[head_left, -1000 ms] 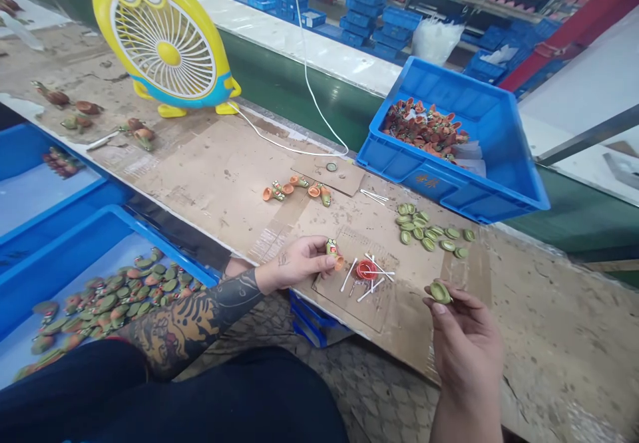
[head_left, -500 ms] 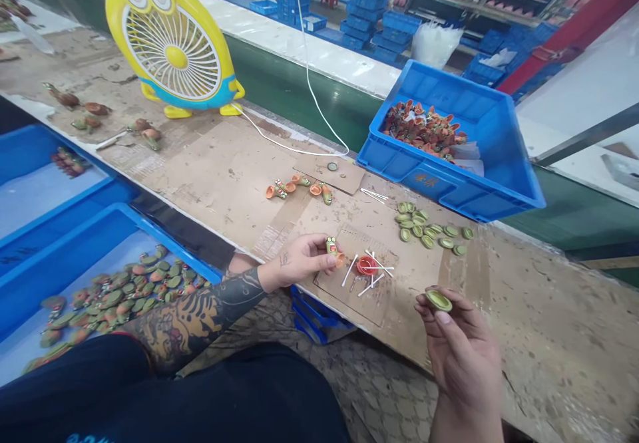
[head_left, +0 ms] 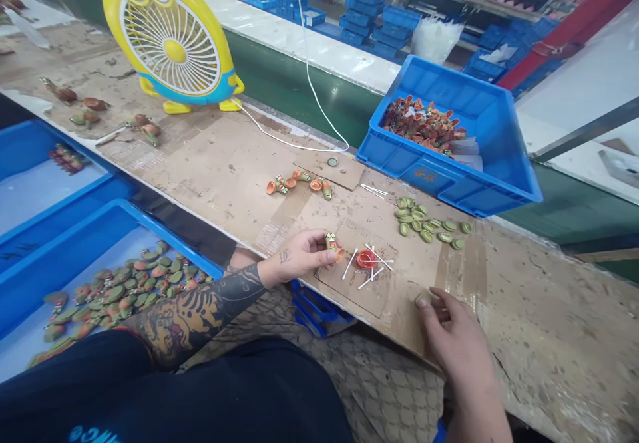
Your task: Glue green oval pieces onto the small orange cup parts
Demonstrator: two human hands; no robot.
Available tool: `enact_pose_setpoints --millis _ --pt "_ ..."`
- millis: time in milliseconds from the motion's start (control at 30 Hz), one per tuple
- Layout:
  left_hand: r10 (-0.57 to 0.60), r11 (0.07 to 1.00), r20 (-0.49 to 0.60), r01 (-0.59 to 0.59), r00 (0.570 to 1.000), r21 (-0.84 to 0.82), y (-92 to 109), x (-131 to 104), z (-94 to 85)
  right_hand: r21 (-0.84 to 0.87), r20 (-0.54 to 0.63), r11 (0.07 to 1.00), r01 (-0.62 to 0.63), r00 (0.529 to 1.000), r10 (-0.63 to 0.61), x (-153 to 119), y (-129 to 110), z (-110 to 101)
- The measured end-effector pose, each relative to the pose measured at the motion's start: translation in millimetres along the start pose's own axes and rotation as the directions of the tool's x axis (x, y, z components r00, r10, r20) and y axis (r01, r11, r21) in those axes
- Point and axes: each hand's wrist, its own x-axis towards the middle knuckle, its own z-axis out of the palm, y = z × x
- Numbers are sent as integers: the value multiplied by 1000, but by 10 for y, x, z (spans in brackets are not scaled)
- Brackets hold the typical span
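Pinched in my left hand (head_left: 310, 257) is a small green and orange figurine (head_left: 331, 243), its round eyes facing up. My right hand (head_left: 452, 326) grips a green oval shell piece (head_left: 424, 298) between thumb and fingers, low over the cardboard; the shell is partly covered by the fingers. Between the hands sits a red paint pot (head_left: 367, 259) with cotton swabs (head_left: 370, 278) across and around it. More green oval shells (head_left: 417, 217) lie scattered beyond my right hand. Several orange and green figurines (head_left: 299, 180) rest behind my left hand.
A blue crate (head_left: 449, 183) of orange parts stands at the back right. The yellow fan (head_left: 174, 50) is at the back left, its white cable crossing the table. Blue bins (head_left: 150, 227) with finished-looking pieces sit left, below the table edge.
My right hand has turned palm down and lowered slightly with the green shell, whose hollow side no longer shows. My left hand has barely moved and keeps the figurine.
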Motion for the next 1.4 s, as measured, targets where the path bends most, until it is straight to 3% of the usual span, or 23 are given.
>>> enact_pose_setpoints --millis 167,233,333,433,600,800,1100,1233,1400 --pt "-3 1000 54 5 999 -29 -17 -50 103 72 -27 993 97 995 -95 -78 -55 -10" --pt "8 999 72 -6 997 -39 -46 -77 189 239 -71 966 95 994 -80 -213 -215 13" --pt "37 999 108 -33 993 -39 -77 -113 329 571 -141 811 128 988 -57 -477 -578 54" --pt "78 997 137 -77 987 -19 -64 -134 428 667 -201 701 252 967 -156 -650 -894 98" --pt "148 986 174 -159 974 51 5 -153 468 629 -154 686 365 924 -350 -631 -1012 187" --pt "215 961 173 -239 961 137 4 -160 437 492 -150 741 457 883 -446 -590 -986 175" --pt "334 892 219 -383 917 239 49 -184 391 355 -181 732 581 811 -556 -626 -1098 31" --pt "329 889 218 -379 919 255 99 -220 423 246 -204 715 654 756 -622 -646 -1166 -47" --pt "247 928 161 -281 956 243 101 -238 479 175 -202 710 683 730 -653 -605 -1202 -85"
